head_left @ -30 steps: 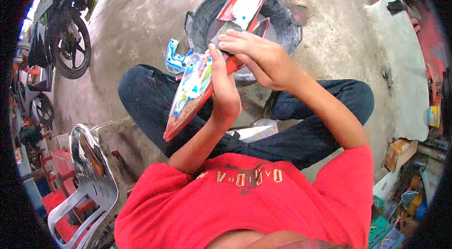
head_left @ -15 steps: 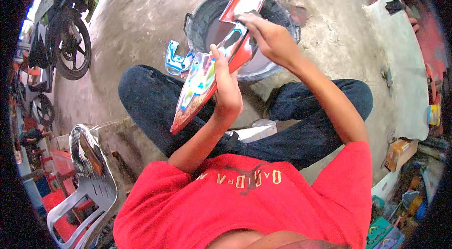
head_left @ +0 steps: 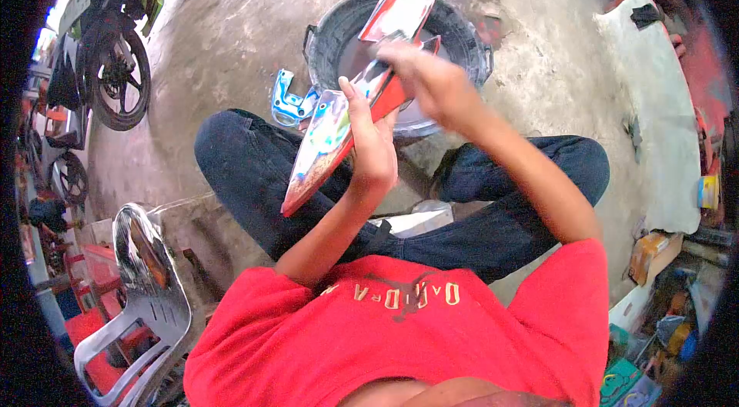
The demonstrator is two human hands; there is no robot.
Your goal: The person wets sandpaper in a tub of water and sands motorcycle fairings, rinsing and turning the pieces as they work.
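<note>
Red panel (head_left: 322,138) between both hands (head_left: 372,149)

A long, pointed red-and-white plastic panel (head_left: 327,131) rests in the left hand (head_left: 373,151), its far end beyond the right hand (head_left: 435,88), over a round dark-grey tub (head_left: 325,49). Left of the left hand, a curved blue-and-white piece (head_left: 289,106) lies on the concrete floor (head_left: 231,30).

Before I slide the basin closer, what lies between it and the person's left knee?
In the head view, a small blue-and-white part lies between the left knee and the dark basin, with concrete floor around it.
</note>
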